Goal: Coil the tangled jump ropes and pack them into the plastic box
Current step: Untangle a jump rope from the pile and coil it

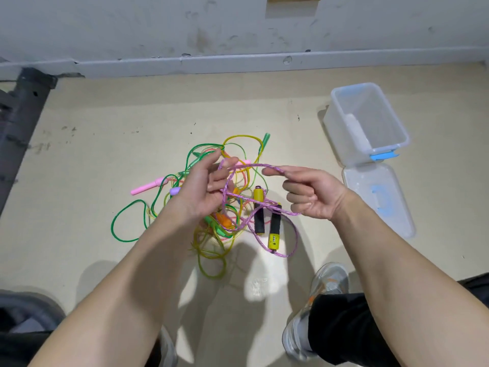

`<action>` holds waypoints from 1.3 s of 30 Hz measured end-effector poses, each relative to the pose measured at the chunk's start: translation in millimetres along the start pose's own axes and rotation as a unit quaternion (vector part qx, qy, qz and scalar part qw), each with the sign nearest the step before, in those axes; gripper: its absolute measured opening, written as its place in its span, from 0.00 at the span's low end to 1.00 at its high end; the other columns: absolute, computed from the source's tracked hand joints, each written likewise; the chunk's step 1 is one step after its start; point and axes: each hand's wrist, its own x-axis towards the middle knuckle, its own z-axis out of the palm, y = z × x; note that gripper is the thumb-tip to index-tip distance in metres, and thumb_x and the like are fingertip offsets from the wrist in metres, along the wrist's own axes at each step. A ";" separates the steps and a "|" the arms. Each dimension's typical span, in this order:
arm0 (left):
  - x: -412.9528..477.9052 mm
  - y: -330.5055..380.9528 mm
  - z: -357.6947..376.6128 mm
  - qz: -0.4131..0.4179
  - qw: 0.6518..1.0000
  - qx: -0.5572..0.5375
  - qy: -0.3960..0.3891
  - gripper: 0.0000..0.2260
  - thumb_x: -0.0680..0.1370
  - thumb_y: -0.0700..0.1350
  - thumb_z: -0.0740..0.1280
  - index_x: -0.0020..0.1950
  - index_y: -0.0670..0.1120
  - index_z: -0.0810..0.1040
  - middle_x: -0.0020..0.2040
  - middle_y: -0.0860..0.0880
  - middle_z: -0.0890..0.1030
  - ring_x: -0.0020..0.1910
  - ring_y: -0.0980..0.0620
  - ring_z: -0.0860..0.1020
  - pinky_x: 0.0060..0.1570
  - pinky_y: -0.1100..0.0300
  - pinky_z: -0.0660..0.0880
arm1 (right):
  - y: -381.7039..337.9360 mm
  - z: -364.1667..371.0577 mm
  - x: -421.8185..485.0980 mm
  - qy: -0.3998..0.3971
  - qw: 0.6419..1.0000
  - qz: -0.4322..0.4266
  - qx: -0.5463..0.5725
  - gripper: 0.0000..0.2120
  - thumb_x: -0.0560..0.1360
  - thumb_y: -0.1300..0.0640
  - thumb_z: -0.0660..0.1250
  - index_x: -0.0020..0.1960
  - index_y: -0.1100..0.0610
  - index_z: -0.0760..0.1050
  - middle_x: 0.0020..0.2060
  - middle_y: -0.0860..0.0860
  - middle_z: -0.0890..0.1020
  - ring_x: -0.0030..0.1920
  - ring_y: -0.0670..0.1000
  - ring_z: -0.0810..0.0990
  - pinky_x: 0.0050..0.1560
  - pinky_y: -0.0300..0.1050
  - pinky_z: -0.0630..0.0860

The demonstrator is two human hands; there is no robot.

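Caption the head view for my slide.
Left hand and right hand hold the purple braided rope above the jump-rope tangle; plastic box open, lid beside it.

2 hands, 1 purple rope, 1 box, 1 lid

Bare floor from the rope tangle to the box, which is open on top; lid lies just beside it.

left hand, right hand, gripping purple rope
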 end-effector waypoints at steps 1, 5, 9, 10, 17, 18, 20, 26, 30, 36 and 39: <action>0.3 4.2 0.2 -0.001 0.999 0.047 0.011 0.13 0.81 0.51 0.62 0.51 0.41 0.77 0.32 0.56 0.61 0.18 0.59 0.53 0.26 0.65 0.76 | 0.8 0.5 -1.5 -0.023 1.000 -0.010 0.001 0.13 0.76 0.57 0.63 0.55 0.55 0.84 0.24 0.47 0.56 0.23 0.45 0.52 0.24 0.36 0.55; -5.6 34.7 -7.6 0.094 0.982 0.094 0.133 0.14 0.78 0.51 0.63 0.33 0.51 0.70 0.23 0.54 0.63 0.21 0.55 0.64 0.38 0.59 0.69 | 2.6 -11.3 -8.3 0.070 0.961 -0.188 0.192 0.03 0.66 0.59 0.64 0.35 0.53 0.71 0.31 0.48 0.63 0.27 0.48 0.58 0.34 0.41 0.60; -12.4 56.6 -24.8 0.126 0.977 0.044 0.164 0.21 0.78 0.53 0.64 0.26 0.49 0.70 0.27 0.53 0.73 0.28 0.54 0.73 0.40 0.59 0.68 | 10.1 -29.1 -14.3 0.251 0.895 -0.221 0.293 0.14 0.71 0.54 0.61 0.32 0.52 0.58 0.27 0.47 0.55 0.26 0.50 0.54 0.33 0.41 0.68; -12.2 54.9 -24.1 0.118 0.982 0.037 0.142 0.18 0.78 0.52 0.64 0.29 0.48 0.73 0.29 0.53 0.74 0.26 0.55 0.71 0.38 0.60 0.67 | 13.7 -30.5 -12.3 0.278 0.902 -0.198 0.264 0.14 0.74 0.54 0.62 0.33 0.52 0.61 0.24 0.47 0.55 0.23 0.48 0.54 0.30 0.39 0.68; -16.8 48.1 -1.5 0.037 0.998 0.037 -0.022 0.10 0.82 0.48 0.61 0.58 0.43 0.74 0.43 0.45 0.83 0.17 0.59 0.68 0.18 0.71 0.62 | 37.6 -45.4 9.2 0.444 0.875 -0.103 0.160 0.13 0.84 0.59 0.54 0.42 0.55 0.71 0.23 0.46 0.64 0.20 0.45 0.63 0.28 0.37 0.75; -18.0 46.2 1.0 0.036 0.996 0.072 -0.025 0.12 0.82 0.48 0.59 0.60 0.46 0.77 0.46 0.43 0.83 0.19 0.58 0.69 0.19 0.71 0.63 | 39.5 -48.3 11.2 0.458 0.869 -0.098 0.161 0.14 0.83 0.61 0.52 0.42 0.54 0.70 0.25 0.46 0.68 0.20 0.45 0.64 0.27 0.37 0.76; -19.2 42.5 4.3 0.039 0.993 0.109 -0.035 0.15 0.82 0.50 0.58 0.66 0.52 0.77 0.51 0.40 0.82 0.21 0.57 0.71 0.23 0.70 0.66 | 43.1 -52.1 13.0 0.465 0.864 -0.097 0.170 0.14 0.82 0.63 0.51 0.42 0.54 0.69 0.28 0.46 0.72 0.21 0.45 0.66 0.27 0.37 0.76; -4.7 44.2 -8.9 0.042 0.986 0.159 -0.033 0.08 0.81 0.56 0.61 0.60 0.60 0.71 0.65 0.32 0.78 0.19 0.53 0.69 0.25 0.64 0.71 | 43.6 -59.0 16.6 0.464 0.865 -0.094 0.169 0.10 0.79 0.61 0.55 0.41 0.55 0.71 0.28 0.47 0.72 0.22 0.46 0.66 0.29 0.40 0.78; 7.9 37.5 -15.4 0.042 0.982 0.186 -0.010 0.12 0.81 0.56 0.61 0.64 0.60 0.75 0.62 0.35 0.81 0.20 0.52 0.69 0.26 0.62 0.73 | 45.2 -60.6 20.6 0.467 0.866 -0.097 0.151 0.09 0.79 0.63 0.57 0.49 0.56 0.75 0.34 0.50 0.78 0.23 0.46 0.69 0.31 0.41 0.79; 38.3 32.9 -35.4 0.061 0.974 0.215 0.042 0.15 0.81 0.55 0.65 0.67 0.58 0.77 0.55 0.42 0.85 0.21 0.52 0.68 0.28 0.60 0.73 | 46.9 -68.7 34.6 0.419 0.898 -0.101 0.085 0.15 0.78 0.66 0.59 0.57 0.54 0.81 0.54 0.50 0.83 0.37 0.48 0.79 0.34 0.40 0.79; 55.2 27.7 -46.2 0.075 0.966 0.233 0.087 0.14 0.82 0.53 0.64 0.67 0.56 0.78 0.53 0.42 0.85 0.20 0.54 0.66 0.28 0.61 0.72 | 43.9 -76.4 48.6 0.396 0.915 -0.075 0.024 0.15 0.77 0.61 0.63 0.61 0.52 0.81 0.58 0.47 0.83 0.52 0.51 0.82 0.42 0.42 0.79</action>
